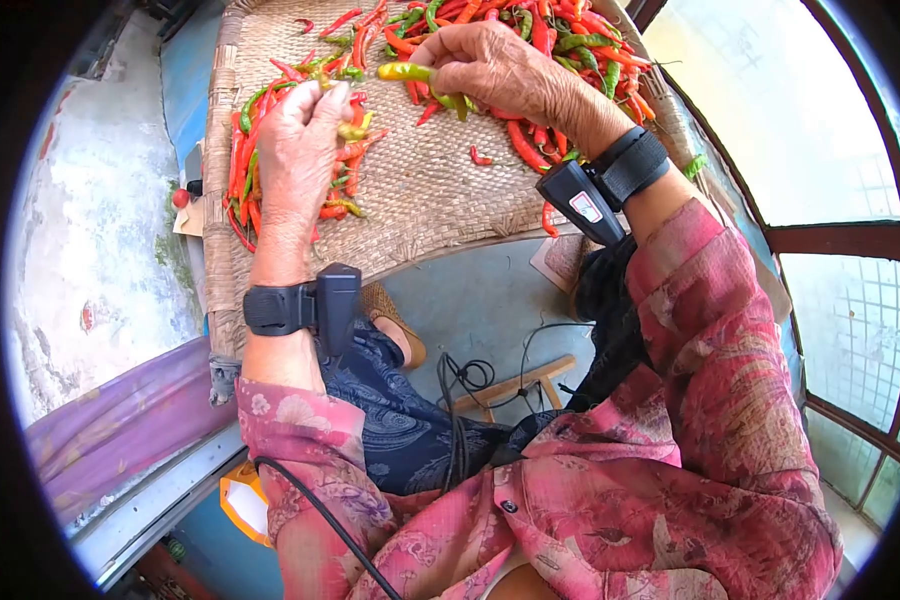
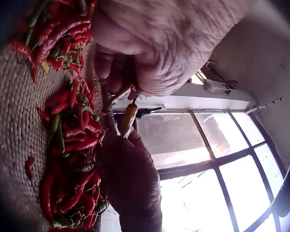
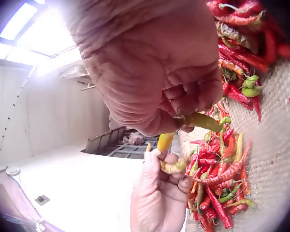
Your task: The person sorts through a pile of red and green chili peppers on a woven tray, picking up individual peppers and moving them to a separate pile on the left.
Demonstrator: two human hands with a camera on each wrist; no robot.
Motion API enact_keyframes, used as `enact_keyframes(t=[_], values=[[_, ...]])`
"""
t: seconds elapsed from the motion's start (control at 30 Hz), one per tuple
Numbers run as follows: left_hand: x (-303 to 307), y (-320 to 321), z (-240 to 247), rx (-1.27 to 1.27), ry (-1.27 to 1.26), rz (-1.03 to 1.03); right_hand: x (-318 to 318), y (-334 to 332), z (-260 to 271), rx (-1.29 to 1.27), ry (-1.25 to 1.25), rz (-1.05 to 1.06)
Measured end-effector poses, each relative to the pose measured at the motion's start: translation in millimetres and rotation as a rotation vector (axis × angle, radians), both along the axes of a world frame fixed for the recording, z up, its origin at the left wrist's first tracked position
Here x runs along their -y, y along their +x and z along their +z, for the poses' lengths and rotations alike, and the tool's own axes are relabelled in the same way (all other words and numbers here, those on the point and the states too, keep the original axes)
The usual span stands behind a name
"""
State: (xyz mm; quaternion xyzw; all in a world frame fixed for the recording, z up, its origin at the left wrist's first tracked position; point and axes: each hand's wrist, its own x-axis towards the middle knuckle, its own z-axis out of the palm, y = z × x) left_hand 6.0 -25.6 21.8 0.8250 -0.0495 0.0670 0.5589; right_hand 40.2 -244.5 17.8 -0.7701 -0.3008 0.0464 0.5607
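Note:
My right hand (image 1: pixel 500 75) pinches a yellow-green chili pepper (image 1: pixel 405 72) by one end, its other end pointing at the left hand. A greener chili pepper (image 3: pixel 203 122) also sticks out from under the right fingers. Close by on the left, my left hand (image 1: pixel 295 150) holds a pale yellow, curved chili pepper (image 3: pixel 174 166) between thumb and fingers. Below the left hand lies a pile of mostly red chili peppers (image 1: pixel 245 170) with some green ones. Behind the right hand spreads a larger pile of red, orange and green chili peppers (image 1: pixel 610 60).
Both piles lie on a woven mat (image 1: pixel 420 200) with a rolled edge. A few loose red peppers (image 1: pixel 480 156) are scattered between them. Windows (image 1: pixel 830 150) stand on the right. Below the mat are black cables (image 1: pixel 460 390) and a wooden stool (image 1: pixel 515 385).

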Motion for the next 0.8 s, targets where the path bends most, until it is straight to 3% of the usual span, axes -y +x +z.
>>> enact_keyframes(t=[0.07, 0.1, 0.13, 0.2, 0.23, 0.27, 0.33, 0.37, 0.47, 0.57, 0.67, 0.7, 0.77, 0.8], values=[[-21, 6, -2, 0.133, 0.337, 0.087, 9, -5, 12, 0.018, 0.011, -0.073], [-27, 3, 3, 0.14, 0.513, 0.158, 14, -5, 21, -0.109, 0.055, -0.07], [-33, 1, 4, 0.14, 0.514, 0.157, 17, -7, 29, -0.236, 0.1, -0.067], [-41, -1, 5, 0.738, 1.163, 0.355, 18, -13, 34, -0.258, 0.098, -0.129], [-41, -3, 4, 0.691, 1.201, 0.364, 20, -14, 33, -0.267, 0.225, -0.083], [-35, -5, 5, 0.689, 1.203, 0.366, 20, -15, 31, -0.275, 0.351, -0.035], [-10, -11, 5, 0.206, 0.42, 0.115, 11, -11, 22, -0.347, 0.316, -0.045], [-1, -7, -6, 0.155, 0.152, 0.0, 4, -11, 17, -0.298, 0.257, -0.029], [34, -17, 1, -0.089, -0.151, -0.103, -15, -10, 4, -0.128, 0.097, 0.047], [38, -8, -12, -0.069, -0.34, -0.104, -18, -9, 1, -0.138, 0.027, 0.045], [30, -6, -3, -0.01, -0.257, 0.02, -12, -2, 0, -0.184, 0.112, 0.058], [26, -10, 7, 0.018, -0.121, 0.055, -7, 0, 4, -0.21, 0.139, 0.068], [0, -9, 13, 0.214, 0.451, 0.108, 2, -6, 27, -0.407, 0.327, 0.125], [-12, -8, 15, 0.36, 0.727, 0.105, 6, -4, 32, -0.433, 0.286, 0.036]])
